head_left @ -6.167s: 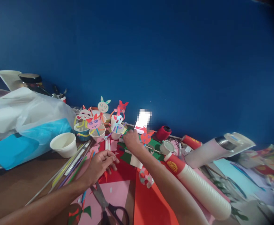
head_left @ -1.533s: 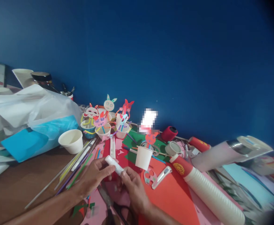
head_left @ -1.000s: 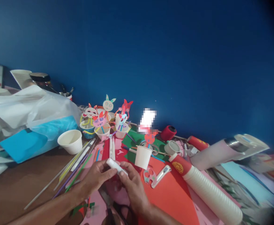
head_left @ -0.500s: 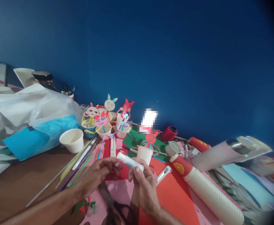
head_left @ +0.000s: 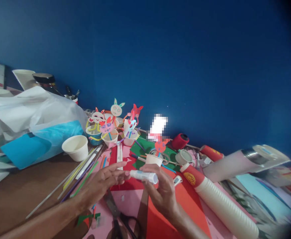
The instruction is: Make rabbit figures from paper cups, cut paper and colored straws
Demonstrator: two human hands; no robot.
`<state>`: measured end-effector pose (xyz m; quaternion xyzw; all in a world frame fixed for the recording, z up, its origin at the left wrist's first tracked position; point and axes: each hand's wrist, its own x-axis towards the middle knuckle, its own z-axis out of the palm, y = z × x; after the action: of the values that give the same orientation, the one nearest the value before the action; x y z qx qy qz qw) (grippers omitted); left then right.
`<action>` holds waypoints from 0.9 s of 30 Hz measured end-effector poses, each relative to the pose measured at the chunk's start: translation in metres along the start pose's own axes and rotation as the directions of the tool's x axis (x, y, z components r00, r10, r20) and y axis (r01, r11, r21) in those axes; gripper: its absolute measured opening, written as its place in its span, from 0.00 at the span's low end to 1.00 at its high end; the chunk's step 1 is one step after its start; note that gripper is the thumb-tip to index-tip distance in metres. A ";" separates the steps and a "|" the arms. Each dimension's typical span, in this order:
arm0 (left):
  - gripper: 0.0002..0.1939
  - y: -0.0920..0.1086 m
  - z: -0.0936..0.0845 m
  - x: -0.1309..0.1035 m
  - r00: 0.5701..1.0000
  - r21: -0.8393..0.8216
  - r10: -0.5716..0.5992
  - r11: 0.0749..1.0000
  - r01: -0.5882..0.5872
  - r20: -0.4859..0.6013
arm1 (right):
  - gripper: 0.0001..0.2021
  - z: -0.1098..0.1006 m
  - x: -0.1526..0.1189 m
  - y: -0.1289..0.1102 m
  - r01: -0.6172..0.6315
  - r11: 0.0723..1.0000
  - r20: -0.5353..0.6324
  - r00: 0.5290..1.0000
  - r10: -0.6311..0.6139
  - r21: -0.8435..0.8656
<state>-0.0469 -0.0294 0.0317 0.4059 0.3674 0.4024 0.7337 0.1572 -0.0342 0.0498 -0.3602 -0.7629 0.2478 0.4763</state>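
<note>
My right hand (head_left: 161, 187) grips a white glue stick (head_left: 143, 176) between thumb and fingers, tilted with its wide end toward the lower right. My left hand (head_left: 108, 179) is open, fingers stretched out, with a fingertip at the stick's narrow end; whether it touches I cannot tell. Behind the right hand stands a white paper cup (head_left: 153, 160) with a red paper animal face (head_left: 161, 146) rising from it. Black-handled scissors (head_left: 116, 210) lie below and between my hands on pink paper. A box cutter (head_left: 177, 180) is partly hidden behind my right hand.
Several cups with paper animal figures (head_left: 116, 109) stand at the back. An upright paper cup (head_left: 75, 148) is left, beside coloured sticks (head_left: 85, 179). On the right lies a long stack of cups (head_left: 225, 202). A plastic bag with blue paper (head_left: 48, 136) fills the far left.
My right hand has turned the glue stick, so its wide end now points to the lower right. The left fingers have straightened near its other end.
</note>
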 end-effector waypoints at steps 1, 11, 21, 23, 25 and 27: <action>0.26 0.000 0.000 0.000 1.000 0.021 -0.002 1.000 0.002 0.003 | 0.11 0.001 -0.001 0.000 0.046 0.998 0.015 0.999 -0.045 -0.040; 0.27 -0.004 -0.003 -0.003 1.000 0.056 0.002 0.998 -0.003 0.018 | 0.16 0.010 -0.006 0.009 0.198 0.964 0.128 0.976 -0.177 -0.177; 0.27 -0.016 -0.003 -0.006 0.996 0.165 0.081 0.983 -0.084 0.026 | 0.19 0.013 -0.009 0.010 0.227 0.958 0.144 0.969 -0.203 -0.177; 0.27 -0.016 -0.002 -0.008 0.993 0.233 0.102 0.966 -0.112 0.055 | 0.19 0.012 -0.010 0.009 0.213 0.961 0.156 0.970 -0.186 -0.176; 0.27 -0.016 -0.002 -0.008 0.990 0.272 0.113 0.953 -0.131 0.081 | 0.18 0.012 -0.010 0.008 0.204 0.964 0.165 0.970 -0.177 -0.169; 0.28 -0.016 -0.002 -0.008 0.989 0.289 0.116 0.947 -0.136 0.086 | 0.17 0.011 -0.010 0.007 0.202 0.966 0.164 0.971 -0.175 -0.164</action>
<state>-0.0470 -0.0412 0.0188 0.5468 0.3713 0.3752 0.6499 0.1522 -0.0377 0.0347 -0.3076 -0.8464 0.1576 0.4052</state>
